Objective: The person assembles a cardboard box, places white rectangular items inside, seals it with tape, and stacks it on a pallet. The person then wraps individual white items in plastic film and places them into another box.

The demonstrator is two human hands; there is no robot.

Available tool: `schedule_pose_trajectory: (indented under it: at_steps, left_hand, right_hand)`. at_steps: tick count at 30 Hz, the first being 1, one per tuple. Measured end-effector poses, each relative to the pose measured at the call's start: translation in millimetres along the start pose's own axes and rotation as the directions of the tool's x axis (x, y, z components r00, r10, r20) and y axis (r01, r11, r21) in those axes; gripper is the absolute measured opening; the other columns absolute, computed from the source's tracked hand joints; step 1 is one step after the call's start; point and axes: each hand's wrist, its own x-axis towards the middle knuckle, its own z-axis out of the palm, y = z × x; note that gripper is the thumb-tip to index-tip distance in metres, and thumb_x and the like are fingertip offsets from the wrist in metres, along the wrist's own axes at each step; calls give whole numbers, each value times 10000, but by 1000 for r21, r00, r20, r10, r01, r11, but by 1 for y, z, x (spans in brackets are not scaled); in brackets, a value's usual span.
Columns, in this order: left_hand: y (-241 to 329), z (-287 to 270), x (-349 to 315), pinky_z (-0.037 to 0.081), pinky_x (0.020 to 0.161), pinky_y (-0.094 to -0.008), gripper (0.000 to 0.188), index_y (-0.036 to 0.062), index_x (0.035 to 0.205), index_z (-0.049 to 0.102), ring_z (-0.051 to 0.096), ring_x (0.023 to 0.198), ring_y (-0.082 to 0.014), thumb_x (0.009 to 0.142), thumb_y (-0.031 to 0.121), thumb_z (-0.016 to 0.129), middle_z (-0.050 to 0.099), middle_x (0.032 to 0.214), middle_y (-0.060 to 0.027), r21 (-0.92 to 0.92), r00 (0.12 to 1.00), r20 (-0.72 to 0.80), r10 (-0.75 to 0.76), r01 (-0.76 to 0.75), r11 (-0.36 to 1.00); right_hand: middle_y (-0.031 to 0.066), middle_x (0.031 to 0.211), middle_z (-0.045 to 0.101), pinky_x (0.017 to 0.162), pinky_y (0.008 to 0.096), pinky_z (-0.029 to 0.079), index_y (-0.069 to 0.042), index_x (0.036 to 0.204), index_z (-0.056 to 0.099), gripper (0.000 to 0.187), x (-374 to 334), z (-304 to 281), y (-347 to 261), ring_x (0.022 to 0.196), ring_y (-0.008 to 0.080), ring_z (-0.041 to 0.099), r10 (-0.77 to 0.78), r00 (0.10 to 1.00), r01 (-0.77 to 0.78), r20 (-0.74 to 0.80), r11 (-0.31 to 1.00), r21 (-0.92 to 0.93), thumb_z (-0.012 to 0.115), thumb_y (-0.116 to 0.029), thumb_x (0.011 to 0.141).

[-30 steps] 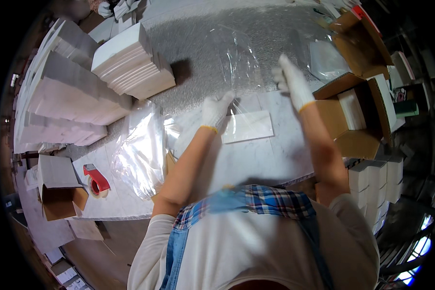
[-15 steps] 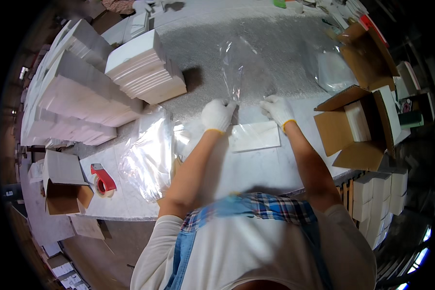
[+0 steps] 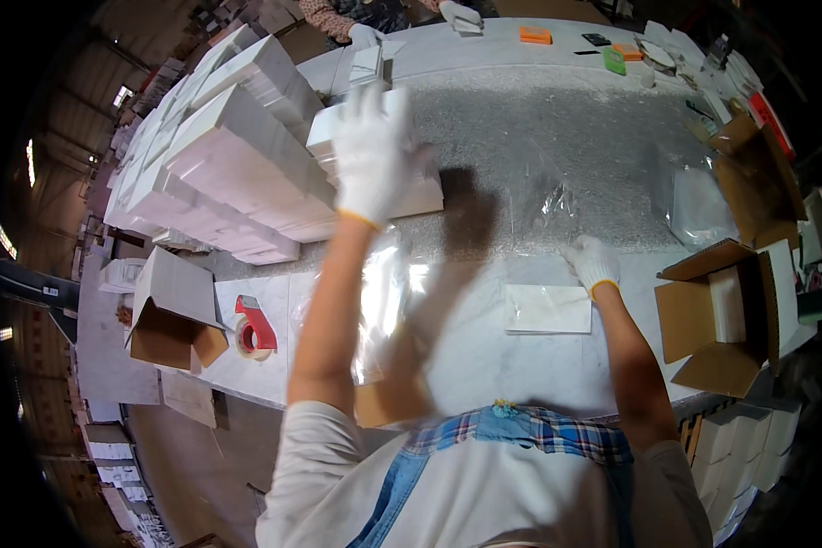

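Note:
My left hand (image 3: 372,155), in a white knit glove, is raised over the nearer part of a stack of white tiles (image 3: 418,195). Motion blurs it, but its fingers look stretched out and nothing shows in them. Over on the right, the gloved fingers of my right hand (image 3: 596,262) are curled at the near edge of a clear plastic bag (image 3: 544,196) lying flat. Just below that hand, a white rectangular tile (image 3: 546,310) lies on the bench under clear film. A shiny pile of clear plastic bags (image 3: 381,306) lies below my left forearm.
Tall white tile stacks (image 3: 247,173) stand at left. An open carton (image 3: 169,306) and red tape dispenser (image 3: 256,329) sit near the front left. At right is an open carton (image 3: 717,306) with white pieces inside. Across the bench, another person's gloved hand (image 3: 461,16) holds a white piece.
My left hand has left the plastic bag and swung up and left over the tile stack. My right hand stays by the bag. The view has shifted, showing another person across the bench.

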Motion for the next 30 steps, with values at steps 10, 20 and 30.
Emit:
schedule_pose_trajectory:
  at_steps: [10, 20, 30]
  left_hand:
    - [-125, 23, 48, 459, 1095, -417, 1013, 77, 1517, 491, 579, 1275, -408, 627, 341, 894, 587, 1421, -232, -251, 627, 769, 123, 119, 961]
    - [-115, 12, 42, 499, 1017, -463, 912, 85, 1435, 559, 638, 1158, -384, 617, 340, 873, 666, 1259, -208, -120, 794, 601, 90, -22, 993]
    - [100, -27, -20, 545, 867, -449, 686, 35, 1166, 620, 676, 939, -323, 631, 379, 876, 661, 981, -187, -337, 597, 737, 316, -81, 938]
  right_hand:
    - [115, 698, 705, 626, 400, 507, -47, 909, 723, 390, 16, 19, 21, 624, 244, 685, -182, 961, 166, -208, 982, -90, 702, -434, 873]
    - [177, 1303, 693, 1017, 480, 511, -127, 1288, 714, 551, -1, 3, 0, 1207, 379, 654, -71, 997, 68, -41, 994, -81, 660, -502, 887]
    - [108, 749, 738, 709, 406, 536, -91, 997, 777, 388, 11, -3, 7, 710, 248, 703, -82, 996, 81, -33, 996, -41, 689, -435, 839]
